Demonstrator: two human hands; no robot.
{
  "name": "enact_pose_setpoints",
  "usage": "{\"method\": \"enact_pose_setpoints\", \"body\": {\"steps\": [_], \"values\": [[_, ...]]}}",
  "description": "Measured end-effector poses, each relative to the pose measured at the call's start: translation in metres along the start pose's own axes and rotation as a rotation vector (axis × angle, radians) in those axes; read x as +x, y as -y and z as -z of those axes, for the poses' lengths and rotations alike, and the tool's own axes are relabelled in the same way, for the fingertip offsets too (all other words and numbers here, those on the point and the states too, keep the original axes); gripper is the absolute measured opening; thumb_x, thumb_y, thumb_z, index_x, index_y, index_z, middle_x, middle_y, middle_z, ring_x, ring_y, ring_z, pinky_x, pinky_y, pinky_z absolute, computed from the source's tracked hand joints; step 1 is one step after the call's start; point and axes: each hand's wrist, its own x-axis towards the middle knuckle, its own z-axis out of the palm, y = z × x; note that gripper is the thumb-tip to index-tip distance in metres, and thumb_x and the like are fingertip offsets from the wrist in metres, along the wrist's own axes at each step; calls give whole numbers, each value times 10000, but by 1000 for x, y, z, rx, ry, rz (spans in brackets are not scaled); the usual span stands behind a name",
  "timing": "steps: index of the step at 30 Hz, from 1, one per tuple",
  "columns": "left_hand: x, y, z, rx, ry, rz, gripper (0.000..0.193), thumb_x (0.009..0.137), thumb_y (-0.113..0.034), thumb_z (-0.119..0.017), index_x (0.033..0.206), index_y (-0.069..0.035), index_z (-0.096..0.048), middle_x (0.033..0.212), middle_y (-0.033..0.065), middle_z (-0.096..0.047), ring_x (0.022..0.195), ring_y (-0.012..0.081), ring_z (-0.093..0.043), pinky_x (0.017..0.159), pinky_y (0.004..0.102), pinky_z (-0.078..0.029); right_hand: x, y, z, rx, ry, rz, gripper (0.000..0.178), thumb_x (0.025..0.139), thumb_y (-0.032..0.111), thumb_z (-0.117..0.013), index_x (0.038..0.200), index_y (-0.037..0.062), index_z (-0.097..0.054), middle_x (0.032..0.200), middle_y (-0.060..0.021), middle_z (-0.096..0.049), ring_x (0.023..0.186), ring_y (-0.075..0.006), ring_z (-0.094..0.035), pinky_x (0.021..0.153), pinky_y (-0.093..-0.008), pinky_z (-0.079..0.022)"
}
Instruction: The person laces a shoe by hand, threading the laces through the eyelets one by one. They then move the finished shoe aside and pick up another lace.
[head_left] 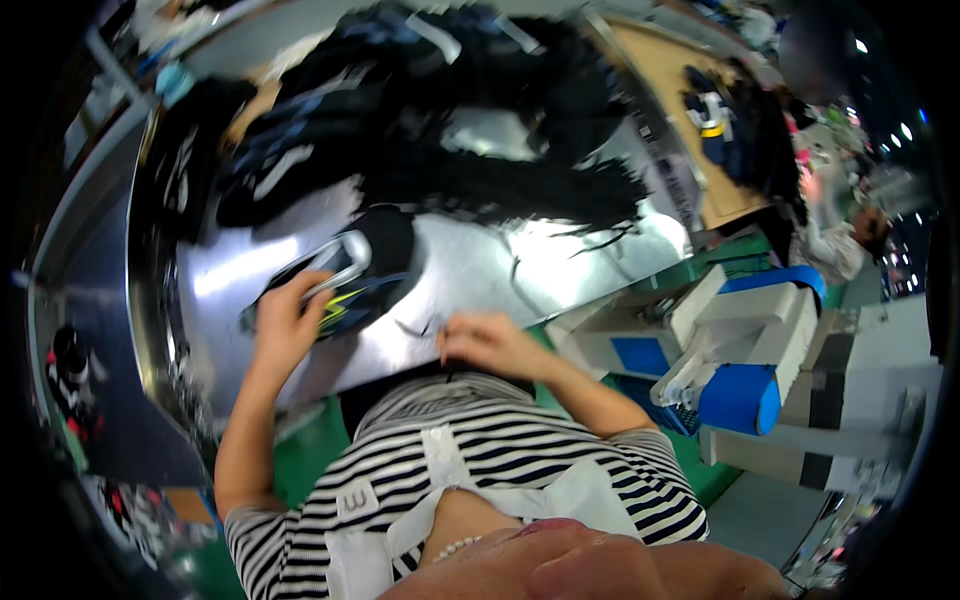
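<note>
On the metal table (455, 275), a dark fabric piece (385, 255) with a pale curved band and yellow-green streaks lies at the near left. My left hand (292, 312) is closed on its left part, thumb and fingers pinching near the pale band. My right hand (490, 342) hovers at the table's near edge, apart from the piece. Motion smears its bent fingers, so whether they hold anything is unclear. A thin dark strand (412, 328) lies just left of it.
Heaped black fabric pieces (430, 130) with pale strips cover the table's far side. A white machine with blue pads (735, 345) stands at the right. Beyond is a wooden-topped table (655, 75) holding dark items (740, 130); a person (840, 245) is at the far right.
</note>
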Motion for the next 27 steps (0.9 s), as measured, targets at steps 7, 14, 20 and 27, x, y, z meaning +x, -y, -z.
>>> {"method": "enact_pose_setpoints", "body": {"steps": [7, 14, 20, 27], "values": [[11, 3, -30, 197, 306, 37, 230, 900, -184, -627, 1103, -81, -660, 871, 163, -683, 801, 358, -662, 704, 431, -512, 72, 0, 0, 333, -319, 70, 128, 921, 39, -656, 1039, -10, -658, 947, -29, -691, 889, -88, -634, 804, -212, -495], [7, -15, -18, 288, 249, -11, 242, 967, -184, -571, 1134, -34, -662, 1018, 151, -694, 904, 342, -667, 790, 400, -520, 109, -9, -7, -127, -294, 148, 145, 897, 38, -671, 1040, 22, -659, 908, -79, -722, 785, -122, -685, 698, -249, -525], [33, -27, -38, 359, 357, 37, 223, 936, -241, -616, 1016, -51, -700, 887, 127, -704, 787, 327, -669, 713, 394, -519, 120, -19, 0, -273, -302, 185, 143, 890, 102, -677, 1025, 55, -659, 894, -113, -702, 723, -240, -680, 657, -312, -511], [37, -17, -55, 336, 274, 135, 188, 874, -265, -694, 925, -85, -719, 808, 103, -703, 718, 279, -684, 659, 356, -521, 121, -30, -5, -91, -399, 165, 287, 914, 100, -679, 1176, 39, -579, 960, -77, -704, 815, -155, -660, 702, -263, -522]]}}
